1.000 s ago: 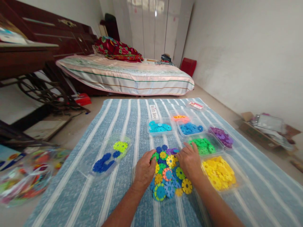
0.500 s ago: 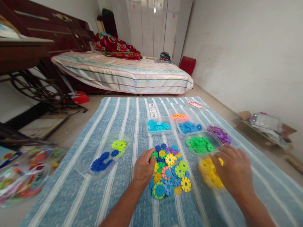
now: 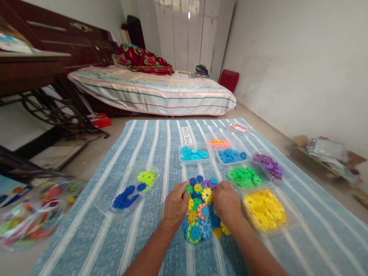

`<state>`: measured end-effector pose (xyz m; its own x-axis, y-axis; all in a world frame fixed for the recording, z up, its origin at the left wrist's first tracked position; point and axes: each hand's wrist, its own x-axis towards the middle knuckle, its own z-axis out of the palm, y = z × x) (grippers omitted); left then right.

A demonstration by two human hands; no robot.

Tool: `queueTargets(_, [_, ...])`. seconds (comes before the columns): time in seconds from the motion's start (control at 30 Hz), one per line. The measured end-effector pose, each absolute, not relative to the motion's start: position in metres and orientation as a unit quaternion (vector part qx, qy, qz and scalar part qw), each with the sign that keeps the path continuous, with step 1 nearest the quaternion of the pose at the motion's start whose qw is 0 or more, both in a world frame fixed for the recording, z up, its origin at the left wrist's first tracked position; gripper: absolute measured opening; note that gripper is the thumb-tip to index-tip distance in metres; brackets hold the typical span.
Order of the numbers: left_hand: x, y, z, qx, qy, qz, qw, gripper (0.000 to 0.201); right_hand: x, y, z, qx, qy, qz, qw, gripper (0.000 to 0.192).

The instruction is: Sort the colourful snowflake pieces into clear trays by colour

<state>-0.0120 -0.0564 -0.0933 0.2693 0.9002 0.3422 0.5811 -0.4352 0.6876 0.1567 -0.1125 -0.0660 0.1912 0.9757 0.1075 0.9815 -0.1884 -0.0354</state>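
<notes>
A mixed pile of coloured plastic snowflake discs [image 3: 203,211] lies on the striped cloth in front of me. My left hand [image 3: 176,207] rests at the pile's left edge, fingers curled beside a green disc [image 3: 188,189]; whatever they grip is hidden. Over the pile's right side is my right hand [image 3: 228,204], its fingers bent down and pressed together, their tips out of sight. To the right of it stands a clear tub of yellow discs [image 3: 264,210]. Behind that is a tub of green discs [image 3: 244,177].
Farther back sit tubs of light blue discs [image 3: 194,154], blue discs [image 3: 231,155], orange discs [image 3: 219,142] and purple discs [image 3: 269,166]. On the left, a clear tray holds dark blue discs [image 3: 125,197] and lime discs [image 3: 146,176]. A bed [image 3: 155,92] stands beyond the cloth [image 3: 138,149].
My right hand has moved left from the yellow tub to the right side of the mixed pile, uncovering the yellow discs. My left hand has stayed at the pile's left edge.
</notes>
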Motion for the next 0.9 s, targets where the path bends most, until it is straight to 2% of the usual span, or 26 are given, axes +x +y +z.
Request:
queueTargets(0.2, [-0.012, -0.056, -0.097, 0.761, 0.485, 0.369, 0.224, 0.03, 0.164, -0.115, -0.083, -0.769, -0.636, -0.037, 0.054, 0.02])
queueTargets(0.57, [-0.011, -0.056, -0.096, 0.762, 0.486, 0.36, 0.233, 0.031, 0.166, -0.125, -0.09, -0.742, -0.631, -0.09, 0.207, 0.024])
queueTargets(0.77, [-0.011, -0.056, -0.097, 0.764, 0.485, 0.357, 0.231, 0.032, 0.173, -0.142, -0.066, -0.661, -0.652, -0.088, 0.361, 0.024])
queueTargets(0.9, [-0.009, -0.055, -0.095, 0.766, 0.49, 0.349, 0.228, 0.033, 0.203, -0.167, -0.039, -0.664, -0.626, -0.139, 0.383, 0.019])
